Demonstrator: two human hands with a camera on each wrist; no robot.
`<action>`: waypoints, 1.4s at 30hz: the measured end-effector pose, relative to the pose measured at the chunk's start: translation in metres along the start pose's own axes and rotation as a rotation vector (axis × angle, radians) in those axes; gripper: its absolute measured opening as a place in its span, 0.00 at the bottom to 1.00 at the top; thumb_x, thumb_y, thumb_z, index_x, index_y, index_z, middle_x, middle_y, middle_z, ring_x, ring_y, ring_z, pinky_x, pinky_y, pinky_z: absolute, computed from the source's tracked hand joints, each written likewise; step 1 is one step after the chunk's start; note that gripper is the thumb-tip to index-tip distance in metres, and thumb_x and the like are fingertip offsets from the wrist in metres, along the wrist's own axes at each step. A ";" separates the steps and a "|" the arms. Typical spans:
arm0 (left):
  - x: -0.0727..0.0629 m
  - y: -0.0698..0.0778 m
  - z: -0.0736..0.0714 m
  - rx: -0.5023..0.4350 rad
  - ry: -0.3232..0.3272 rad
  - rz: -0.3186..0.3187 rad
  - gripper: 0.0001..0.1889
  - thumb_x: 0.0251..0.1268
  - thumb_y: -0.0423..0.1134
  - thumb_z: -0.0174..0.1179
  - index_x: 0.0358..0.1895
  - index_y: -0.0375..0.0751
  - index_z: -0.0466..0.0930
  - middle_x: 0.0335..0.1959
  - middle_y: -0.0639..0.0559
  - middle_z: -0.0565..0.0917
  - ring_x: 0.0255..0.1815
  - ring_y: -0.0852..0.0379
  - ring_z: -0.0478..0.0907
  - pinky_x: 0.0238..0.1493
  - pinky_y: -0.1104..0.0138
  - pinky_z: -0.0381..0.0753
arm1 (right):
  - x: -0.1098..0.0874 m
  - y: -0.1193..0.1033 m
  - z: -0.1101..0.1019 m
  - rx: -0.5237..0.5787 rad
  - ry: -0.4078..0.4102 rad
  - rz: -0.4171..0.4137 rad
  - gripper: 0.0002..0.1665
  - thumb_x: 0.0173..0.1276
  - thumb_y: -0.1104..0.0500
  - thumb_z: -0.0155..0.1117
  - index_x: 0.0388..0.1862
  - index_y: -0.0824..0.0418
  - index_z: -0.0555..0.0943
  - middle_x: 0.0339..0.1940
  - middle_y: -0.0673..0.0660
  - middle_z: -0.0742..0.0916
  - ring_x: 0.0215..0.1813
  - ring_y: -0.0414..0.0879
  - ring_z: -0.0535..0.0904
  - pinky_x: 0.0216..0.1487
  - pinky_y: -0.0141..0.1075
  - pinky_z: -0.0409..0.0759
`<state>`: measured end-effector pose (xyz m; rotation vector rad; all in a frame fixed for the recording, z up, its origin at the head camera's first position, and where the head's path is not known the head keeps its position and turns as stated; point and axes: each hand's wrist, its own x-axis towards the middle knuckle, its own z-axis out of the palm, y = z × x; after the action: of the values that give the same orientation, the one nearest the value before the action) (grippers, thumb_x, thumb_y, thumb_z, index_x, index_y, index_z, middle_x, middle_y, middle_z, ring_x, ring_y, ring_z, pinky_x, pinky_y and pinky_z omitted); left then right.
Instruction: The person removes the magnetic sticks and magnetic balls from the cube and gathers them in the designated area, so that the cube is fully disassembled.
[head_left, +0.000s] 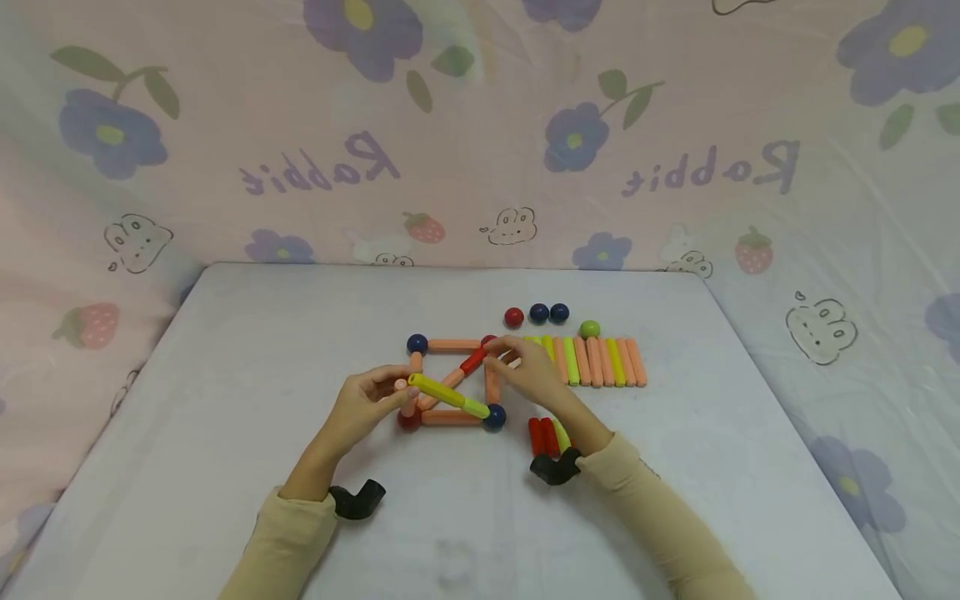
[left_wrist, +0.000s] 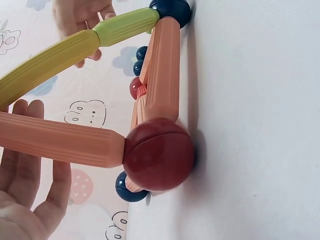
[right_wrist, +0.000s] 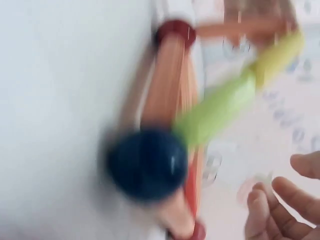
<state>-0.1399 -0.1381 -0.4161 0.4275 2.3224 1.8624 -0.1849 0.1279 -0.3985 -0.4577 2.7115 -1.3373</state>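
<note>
A frame of orange magnetic rods (head_left: 453,345) and magnetic balls lies on the table, with a red-and-orange diagonal (head_left: 473,360) across it. From its front-left red ball (left_wrist: 159,154) an orange rod (left_wrist: 62,140) stands up, and my left hand (head_left: 367,404) holds it near the top between thumb and fingers. A curved yellow rod (head_left: 437,389) joined to a light green rod (head_left: 475,407) slopes up from the front-right blue ball (head_left: 493,417) toward that hand. My right hand (head_left: 531,371) hovers by the back-right red ball (head_left: 489,342), fingers loosely bent, nothing visible in them.
Right of the frame lies a row of orange, yellow and green rods (head_left: 596,362). Behind it sit a red ball (head_left: 513,317), two blue balls (head_left: 539,313) and a green ball (head_left: 590,329). Short red rods (head_left: 550,437) and a green rod (head_left: 561,435) lie near my right wrist.
</note>
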 end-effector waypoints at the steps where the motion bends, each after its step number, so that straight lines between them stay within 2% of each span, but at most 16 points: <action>1: 0.000 0.000 0.000 0.003 0.002 0.003 0.18 0.65 0.35 0.61 0.55 0.30 0.77 0.51 0.32 0.81 0.45 0.65 0.80 0.47 0.79 0.78 | -0.005 -0.003 0.005 0.007 -0.011 -0.034 0.17 0.68 0.58 0.62 0.51 0.67 0.80 0.45 0.63 0.87 0.43 0.52 0.82 0.35 0.27 0.79; 5: -0.001 0.000 0.001 0.007 0.000 0.025 0.17 0.65 0.34 0.61 0.55 0.30 0.78 0.52 0.33 0.81 0.46 0.65 0.80 0.49 0.78 0.78 | -0.022 -0.014 0.023 0.012 -0.070 -0.135 0.18 0.67 0.58 0.64 0.52 0.66 0.80 0.42 0.60 0.87 0.43 0.50 0.82 0.40 0.28 0.80; 9: -0.001 -0.001 0.001 0.023 -0.003 0.032 0.17 0.65 0.34 0.61 0.55 0.31 0.78 0.53 0.34 0.81 0.48 0.66 0.80 0.50 0.77 0.77 | -0.032 -0.021 0.035 -0.071 -0.097 -0.168 0.19 0.65 0.59 0.66 0.53 0.63 0.80 0.42 0.59 0.87 0.43 0.49 0.82 0.42 0.32 0.83; 13: -0.001 -0.002 0.000 0.043 -0.015 0.048 0.17 0.64 0.33 0.61 0.55 0.31 0.78 0.54 0.34 0.81 0.54 0.51 0.81 0.51 0.76 0.78 | -0.037 -0.023 0.043 -0.161 -0.068 -0.165 0.18 0.63 0.63 0.67 0.52 0.62 0.82 0.42 0.57 0.87 0.42 0.47 0.81 0.45 0.41 0.84; 15: 0.000 -0.002 -0.001 0.055 -0.027 0.052 0.17 0.63 0.32 0.61 0.55 0.32 0.78 0.54 0.34 0.81 0.55 0.43 0.80 0.50 0.75 0.79 | -0.036 -0.021 0.045 -0.177 -0.055 -0.166 0.18 0.62 0.63 0.68 0.52 0.62 0.82 0.42 0.57 0.87 0.42 0.47 0.81 0.46 0.42 0.84; 16: 0.000 -0.003 -0.001 0.066 -0.031 0.050 0.17 0.63 0.31 0.62 0.55 0.33 0.78 0.54 0.35 0.81 0.56 0.40 0.79 0.51 0.72 0.80 | -0.036 -0.021 0.046 -0.184 -0.053 -0.169 0.18 0.62 0.63 0.68 0.52 0.62 0.82 0.42 0.57 0.87 0.42 0.47 0.81 0.45 0.41 0.84; 19: 0.000 -0.005 -0.003 0.133 -0.038 0.050 0.18 0.61 0.33 0.64 0.54 0.35 0.79 0.52 0.38 0.83 0.56 0.50 0.80 0.55 0.60 0.81 | -0.034 -0.021 0.048 -0.199 -0.052 -0.180 0.17 0.62 0.62 0.68 0.51 0.60 0.83 0.42 0.56 0.87 0.42 0.46 0.79 0.45 0.37 0.83; 22: -0.001 -0.010 -0.005 0.255 -0.044 0.015 0.17 0.57 0.36 0.68 0.51 0.37 0.81 0.50 0.41 0.84 0.55 0.51 0.79 0.58 0.48 0.79 | -0.033 -0.022 0.051 -0.224 -0.034 -0.215 0.15 0.62 0.62 0.69 0.49 0.59 0.84 0.42 0.55 0.87 0.43 0.46 0.79 0.47 0.36 0.83; 23: -0.001 -0.011 -0.005 0.299 -0.053 -0.001 0.16 0.56 0.37 0.69 0.48 0.38 0.81 0.49 0.42 0.85 0.54 0.52 0.79 0.58 0.47 0.78 | -0.033 -0.023 0.051 -0.233 -0.026 -0.226 0.15 0.61 0.62 0.69 0.48 0.60 0.84 0.42 0.56 0.86 0.44 0.46 0.79 0.47 0.37 0.83; 25: -0.002 -0.013 -0.006 0.377 -0.077 -0.041 0.14 0.54 0.37 0.70 0.43 0.38 0.82 0.47 0.41 0.85 0.54 0.43 0.79 0.55 0.47 0.79 | -0.034 -0.024 0.051 -0.246 -0.007 -0.246 0.15 0.61 0.63 0.69 0.47 0.61 0.84 0.42 0.56 0.86 0.44 0.46 0.80 0.47 0.38 0.84; 27: -0.001 -0.015 -0.006 0.439 -0.097 -0.055 0.11 0.53 0.37 0.71 0.38 0.39 0.82 0.45 0.42 0.85 0.52 0.42 0.80 0.53 0.47 0.80 | -0.035 -0.025 0.051 -0.249 0.006 -0.247 0.15 0.60 0.63 0.70 0.47 0.62 0.84 0.42 0.57 0.85 0.44 0.47 0.79 0.47 0.37 0.85; 30: -0.001 -0.016 -0.004 0.489 -0.100 -0.036 0.07 0.53 0.34 0.70 0.33 0.39 0.82 0.41 0.42 0.85 0.47 0.44 0.81 0.50 0.49 0.81 | -0.035 -0.025 0.051 -0.240 0.024 -0.257 0.14 0.60 0.64 0.70 0.46 0.62 0.84 0.42 0.57 0.85 0.42 0.46 0.79 0.45 0.35 0.85; 36: -0.001 -0.017 -0.002 0.520 -0.073 0.000 0.05 0.52 0.31 0.70 0.31 0.39 0.83 0.37 0.44 0.85 0.43 0.46 0.82 0.46 0.51 0.82 | -0.035 -0.023 0.050 -0.219 0.037 -0.264 0.13 0.60 0.63 0.70 0.45 0.63 0.81 0.40 0.56 0.84 0.40 0.45 0.79 0.45 0.34 0.84; 42: -0.001 -0.015 -0.001 0.510 -0.059 -0.013 0.05 0.51 0.30 0.70 0.29 0.39 0.83 0.37 0.44 0.85 0.43 0.46 0.82 0.46 0.52 0.83 | -0.034 -0.022 0.050 -0.218 0.048 -0.273 0.14 0.61 0.63 0.69 0.45 0.64 0.79 0.38 0.57 0.84 0.40 0.45 0.79 0.45 0.35 0.85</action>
<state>-0.1415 -0.1419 -0.4309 0.5070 2.7315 1.2106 -0.1370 0.0878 -0.4138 -0.8523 2.9328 -1.1190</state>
